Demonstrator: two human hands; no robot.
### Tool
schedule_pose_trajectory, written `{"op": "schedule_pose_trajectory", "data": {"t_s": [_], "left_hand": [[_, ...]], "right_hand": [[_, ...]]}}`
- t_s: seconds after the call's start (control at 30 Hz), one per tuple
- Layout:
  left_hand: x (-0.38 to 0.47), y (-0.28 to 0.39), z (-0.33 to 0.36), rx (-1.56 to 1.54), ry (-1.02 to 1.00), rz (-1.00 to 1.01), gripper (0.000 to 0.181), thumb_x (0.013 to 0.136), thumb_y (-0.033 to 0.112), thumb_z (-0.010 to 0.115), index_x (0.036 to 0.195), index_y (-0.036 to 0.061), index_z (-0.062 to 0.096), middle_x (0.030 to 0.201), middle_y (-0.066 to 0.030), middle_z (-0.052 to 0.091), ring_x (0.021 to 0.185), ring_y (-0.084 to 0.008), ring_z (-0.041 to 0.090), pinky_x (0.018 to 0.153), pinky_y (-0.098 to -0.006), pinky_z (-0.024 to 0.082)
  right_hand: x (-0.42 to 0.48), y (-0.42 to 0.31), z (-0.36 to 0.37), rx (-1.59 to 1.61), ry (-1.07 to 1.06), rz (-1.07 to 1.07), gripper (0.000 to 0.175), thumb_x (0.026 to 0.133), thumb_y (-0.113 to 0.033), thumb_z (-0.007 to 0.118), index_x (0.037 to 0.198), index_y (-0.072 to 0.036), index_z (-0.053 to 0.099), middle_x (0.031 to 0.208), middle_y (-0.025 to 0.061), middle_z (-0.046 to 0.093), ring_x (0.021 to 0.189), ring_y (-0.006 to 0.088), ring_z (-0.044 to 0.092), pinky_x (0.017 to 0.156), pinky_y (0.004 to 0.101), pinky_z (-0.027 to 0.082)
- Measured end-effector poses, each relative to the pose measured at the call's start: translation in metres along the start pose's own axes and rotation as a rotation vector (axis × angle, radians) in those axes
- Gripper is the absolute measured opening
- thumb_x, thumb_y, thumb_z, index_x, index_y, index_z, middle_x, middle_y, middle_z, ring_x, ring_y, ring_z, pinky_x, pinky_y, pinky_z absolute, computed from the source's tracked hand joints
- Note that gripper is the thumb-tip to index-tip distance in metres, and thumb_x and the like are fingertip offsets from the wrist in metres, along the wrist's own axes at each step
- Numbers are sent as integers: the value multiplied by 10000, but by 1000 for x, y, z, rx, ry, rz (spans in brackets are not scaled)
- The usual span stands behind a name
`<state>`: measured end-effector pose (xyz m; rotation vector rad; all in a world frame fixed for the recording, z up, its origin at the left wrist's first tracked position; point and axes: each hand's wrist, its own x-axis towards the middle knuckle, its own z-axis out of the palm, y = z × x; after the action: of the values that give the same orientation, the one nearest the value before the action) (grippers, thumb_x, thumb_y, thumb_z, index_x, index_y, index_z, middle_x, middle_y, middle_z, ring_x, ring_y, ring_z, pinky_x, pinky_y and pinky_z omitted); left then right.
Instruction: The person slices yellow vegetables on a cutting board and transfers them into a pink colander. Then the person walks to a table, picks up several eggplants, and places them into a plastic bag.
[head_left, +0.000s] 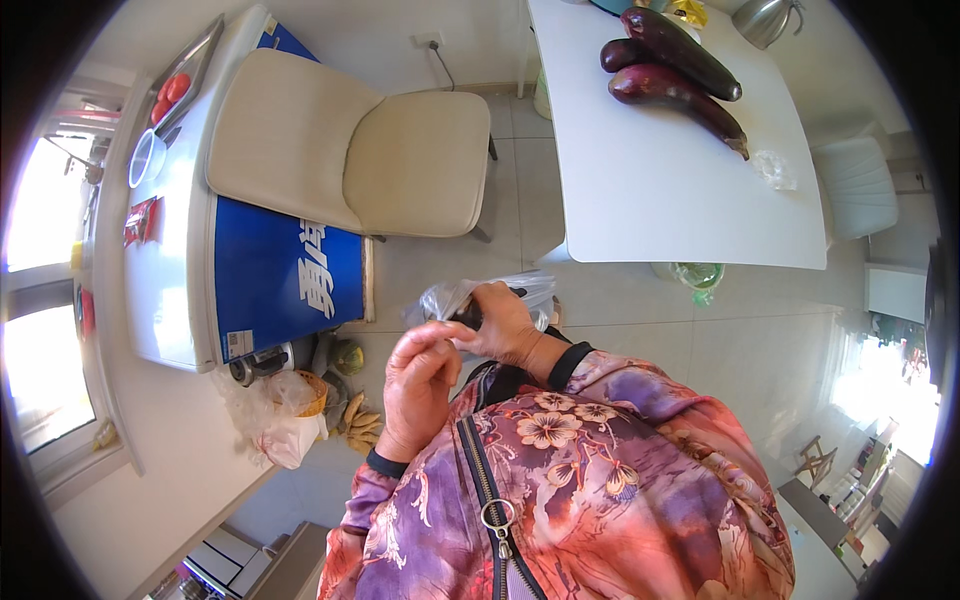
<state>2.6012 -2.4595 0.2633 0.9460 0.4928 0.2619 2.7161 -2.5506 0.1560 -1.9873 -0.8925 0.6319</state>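
Low in front of my body, my right hand (504, 321) grips a clear plastic bag (538, 289). Something dark (471, 313) shows through the bag beside my fingers; its kind is unclear. My left hand (421, 375) is raised just left of it, fingers bent and the index finger reaching to my right thumb. No object is visible in the left hand, though its inner grip is partly hidden. Ahead on the right, several dark purple eggplants (679, 101) lie together on a white table (675, 210), near a crumpled piece of clear plastic (774, 170).
A beige chair (416, 165) stands ahead, against a blue-and-white chest freezer (172, 300). Tomatoes (174, 90) lie on a metal tray atop it. A lined bin (697, 276) sits by the table's near edge. Left of me are a wicker basket (313, 394) and plastic bags (285, 442).
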Motion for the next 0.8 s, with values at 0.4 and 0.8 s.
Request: {"op": "schedule_pose_trajectory", "data": {"t_s": [0.4,0.8], "left_hand": [[3,0,-1,51,-21,22,219,924,28,532,1091,72,666,1072,-189,664,609,-120,478,622,-232,403],[5,5,-19,-259,88,-4,327,894,-26,479,1135,111,653,1124,-215,639,565,-105,399,592,-244,385]], "right_hand": [[-13,4,-21,713,-411,98,635,670,-338,831,1171,-51,567,983,100,647,895,188,615,808,314,489],[-22,21,-30,725,-188,82,591,712,-299,826,1166,-34,556,1063,74,644,977,177,611,900,323,485]]}}
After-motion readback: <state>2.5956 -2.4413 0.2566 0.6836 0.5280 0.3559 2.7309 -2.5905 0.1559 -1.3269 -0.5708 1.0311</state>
